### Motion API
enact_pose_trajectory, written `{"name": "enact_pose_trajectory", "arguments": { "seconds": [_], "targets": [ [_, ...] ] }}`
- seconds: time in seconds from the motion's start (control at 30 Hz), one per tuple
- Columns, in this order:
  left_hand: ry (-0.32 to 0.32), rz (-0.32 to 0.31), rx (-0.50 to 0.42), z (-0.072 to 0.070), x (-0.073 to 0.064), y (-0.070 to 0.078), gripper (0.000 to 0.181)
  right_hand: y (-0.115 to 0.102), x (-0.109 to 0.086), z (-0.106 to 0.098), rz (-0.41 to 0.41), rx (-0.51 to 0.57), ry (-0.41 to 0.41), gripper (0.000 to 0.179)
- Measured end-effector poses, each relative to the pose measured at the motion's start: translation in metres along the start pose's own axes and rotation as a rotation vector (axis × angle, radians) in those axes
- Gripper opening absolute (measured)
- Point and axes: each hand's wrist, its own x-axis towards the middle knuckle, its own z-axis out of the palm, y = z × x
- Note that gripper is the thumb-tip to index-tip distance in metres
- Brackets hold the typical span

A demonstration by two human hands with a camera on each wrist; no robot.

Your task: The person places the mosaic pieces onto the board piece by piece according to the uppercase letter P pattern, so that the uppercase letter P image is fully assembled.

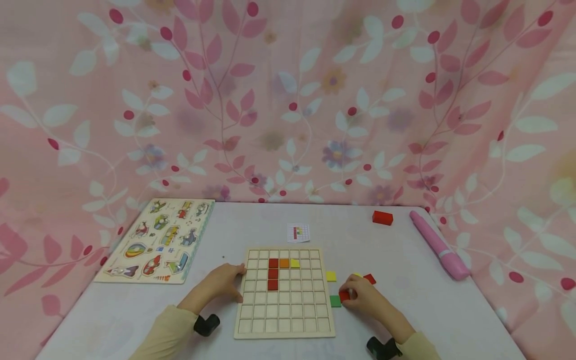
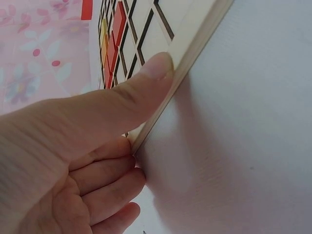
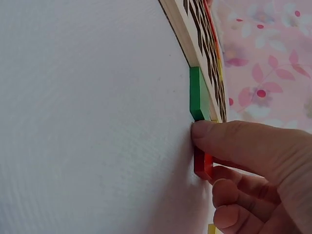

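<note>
A wooden grid board (image 1: 285, 335) lies at the middle of the table, with several red tiles (image 1: 273, 273), an orange tile (image 1: 284, 263) and a yellow tile (image 1: 294, 263) in its cells. Along its left edge, my left hand (image 1: 225, 281) has its thumb resting on the rim and its fingertips touching the side. My right hand (image 1: 366, 295) pinches a red square tile (image 3: 201, 163) between thumb and fingers, right of the board. A green tile (image 1: 335, 301) lies between that red tile and the board. Another yellow tile (image 1: 331, 276) lies beside the board's right edge.
Beyond my right hand lie another red tile (image 1: 369, 279) and a partly hidden yellow tile (image 1: 357, 274). A small printed pattern card (image 1: 298, 233) is behind the board. A picture puzzle board (image 1: 155, 240) lies left, a red block (image 1: 382, 218) back right, a pink cylindrical object (image 1: 438, 245) far right.
</note>
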Motion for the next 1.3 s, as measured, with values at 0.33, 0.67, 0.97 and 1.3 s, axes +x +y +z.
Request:
{"name": "enact_pose_trajectory", "arguments": {
  "seconds": [0.33, 0.67, 0.97, 1.3],
  "targets": [
    [-0.007, -0.002, -0.004, -0.001, 0.000, 0.000, 0.071, -0.006, 0.001, -0.008, -0.033, -0.081, 0.042, 0.015],
    [-0.005, -0.008, -0.016, -0.001, -0.001, 0.000, 0.070, -0.013, 0.006, -0.013, -0.127, -0.065, 0.077, 0.021],
    [-0.006, -0.012, -0.024, -0.001, -0.001, 0.001, 0.071, -0.027, 0.020, -0.012, -0.242, -0.015, 0.109, 0.014],
    [-0.027, -0.032, -0.027, -0.003, -0.002, 0.002, 0.072, -0.048, 0.045, -0.017, -0.309, -0.069, 0.076, 0.021]
  ]
}}
